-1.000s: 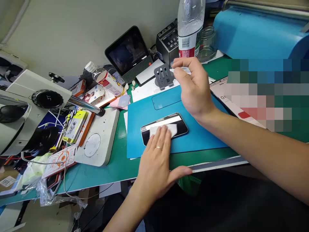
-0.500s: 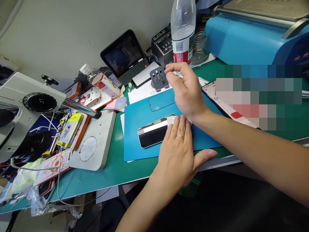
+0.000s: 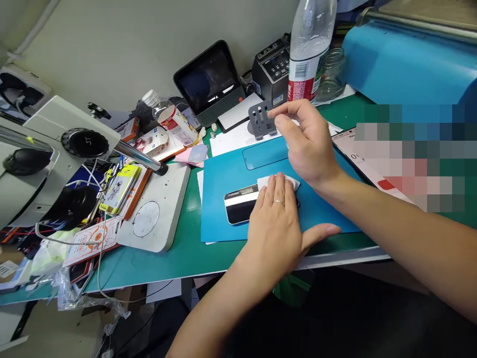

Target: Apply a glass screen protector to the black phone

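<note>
My left hand [image 3: 275,214] lies flat, fingers straight and together, thumb out to the side. It presses a white wipe [image 3: 263,182] onto the dark glossy face of a phone [image 3: 240,211]. The hand covers the phone's right part, though a small corner shows beyond it. Under the phone is a blue mat [image 3: 218,174]. Above the mat my right hand [image 3: 305,141] is raised, curled, with thumb and index finger close together; I cannot see whether anything is between them. Behind those fingertips stands a grey slotted stand [image 3: 261,122]. A clear phone-shaped sheet with a dark outline [image 3: 261,155] lies on the mat.
A second phone [image 3: 367,169], its screen lit, lies at right. Behind are a plastic bottle [image 3: 305,59], a glass jar [image 3: 333,74], a smart display [image 3: 208,74] and a blue machine [image 3: 402,64]. A microscope stand [image 3: 164,219] and piled boxes [image 3: 121,191] occupy the left.
The camera view has shifted, so the desk items appear farther right. My left hand has slid a little left along the phone with the wipe. My right hand stays raised and curled.
</note>
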Tool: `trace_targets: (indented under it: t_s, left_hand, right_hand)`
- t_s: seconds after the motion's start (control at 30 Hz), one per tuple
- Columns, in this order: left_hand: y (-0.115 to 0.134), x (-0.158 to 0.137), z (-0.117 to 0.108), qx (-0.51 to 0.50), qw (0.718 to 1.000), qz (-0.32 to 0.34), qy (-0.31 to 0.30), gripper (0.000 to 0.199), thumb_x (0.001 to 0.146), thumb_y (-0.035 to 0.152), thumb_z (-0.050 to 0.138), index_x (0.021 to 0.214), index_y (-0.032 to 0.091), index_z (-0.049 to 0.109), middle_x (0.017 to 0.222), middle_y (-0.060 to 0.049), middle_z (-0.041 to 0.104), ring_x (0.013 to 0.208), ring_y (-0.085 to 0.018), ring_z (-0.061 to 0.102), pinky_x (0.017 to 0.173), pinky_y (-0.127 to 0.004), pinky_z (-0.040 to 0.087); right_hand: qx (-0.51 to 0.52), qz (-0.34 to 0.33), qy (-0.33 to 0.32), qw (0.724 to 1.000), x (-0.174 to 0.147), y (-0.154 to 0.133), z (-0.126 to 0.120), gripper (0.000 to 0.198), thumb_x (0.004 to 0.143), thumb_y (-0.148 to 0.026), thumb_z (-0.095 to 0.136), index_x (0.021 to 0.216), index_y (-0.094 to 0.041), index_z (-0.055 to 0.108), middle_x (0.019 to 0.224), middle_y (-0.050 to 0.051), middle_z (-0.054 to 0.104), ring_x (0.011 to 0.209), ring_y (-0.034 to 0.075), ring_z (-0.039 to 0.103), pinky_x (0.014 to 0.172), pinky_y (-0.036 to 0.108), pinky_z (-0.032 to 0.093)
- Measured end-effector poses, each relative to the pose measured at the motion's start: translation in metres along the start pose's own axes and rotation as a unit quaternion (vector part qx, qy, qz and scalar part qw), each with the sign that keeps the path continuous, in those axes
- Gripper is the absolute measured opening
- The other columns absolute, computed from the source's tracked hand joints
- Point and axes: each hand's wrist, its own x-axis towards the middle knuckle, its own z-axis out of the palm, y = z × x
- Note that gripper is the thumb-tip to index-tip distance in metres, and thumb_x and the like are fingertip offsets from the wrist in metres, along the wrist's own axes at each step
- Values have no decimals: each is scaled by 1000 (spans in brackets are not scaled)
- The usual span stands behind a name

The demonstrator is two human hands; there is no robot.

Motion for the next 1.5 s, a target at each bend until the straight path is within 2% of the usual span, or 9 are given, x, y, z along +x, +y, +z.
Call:
trace_targets:
  t_s: [0.2,0.4,0.53,0.63,0.73,0.9,1.07,1.23,1.5]
  left_hand:
    - [-19,-17,-3,-12,1000,-16,6,98,101,75,30,159,-4,32,169,-24,25,160,-33,20,130,-48,26]
    - [-54,-53,-3,-22,998,-55,-3,95,103,74,23,162,1,22,169,-26,23,160,-35,17,126,-57,33]
    - [-31,-22,-1,-22,997,-71,3,110,96,84,20,159,-6,28,168,-29,26,160,-37,17,129,-55,26]
    - [-5,4,-1,-27,999,-23,1,118,92,88,21,158,-9,30,168,-27,28,161,-36,16,132,-48,17]
    - [-2,6,-3,-20,1000,-10,7,120,90,90,27,159,-8,29,169,-24,27,161,-34,18,132,-44,17]
    - [-48,-40,-6,-26,998,-54,4,111,93,86,21,161,-1,31,171,-21,24,161,-32,19,130,-47,25]
    - [-78,-75,-5,-29,996,-82,-13,95,103,74,26,165,4,16,172,-23,18,162,-33,13,128,-55,29]
    - [-57,-92,1,-17,997,-76,4,103,99,79,29,166,3,7,173,-25,13,162,-35,9,126,-57,33]
    - [-16,-74,8,-6,1000,-14,-3,126,83,95,21,162,-3,24,171,-24,19,161,-36,15,126,-51,34]
  right_hand:
    - [24,7,5,1000,2,7,-1,11,99,-37,62,99,-32,72,103,2,72,97,23,64,95,42,51]
    - [3,3,-14,1000,-1,-5,1,12,99,-35,60,96,-30,71,100,2,71,106,23,64,103,43,49]
    - [-28,-10,-23,999,-1,-5,1,12,99,-33,59,97,-30,70,99,2,72,102,22,66,99,43,51]
    - [-57,-31,-6,998,1,2,1,12,97,-30,60,98,-27,72,97,3,74,97,22,67,94,42,51]
    - [-60,-36,12,997,4,9,1,14,97,-26,60,99,-26,74,103,6,77,96,23,68,87,41,52]
    - [-44,-35,-6,998,2,9,1,14,98,-28,61,100,-29,75,105,5,76,105,25,69,89,43,54]
    - [-47,-59,-25,997,-2,-2,3,14,99,-25,60,99,-29,73,97,3,74,106,24,68,97,45,53]
    - [-53,-66,-30,996,-2,-3,1,15,101,-27,58,98,-32,73,101,2,74,107,24,68,99,45,53]
    - [-45,-54,-41,997,-4,-3,2,15,102,-33,57,102,-30,72,104,2,75,106,22,69,94,42,55]
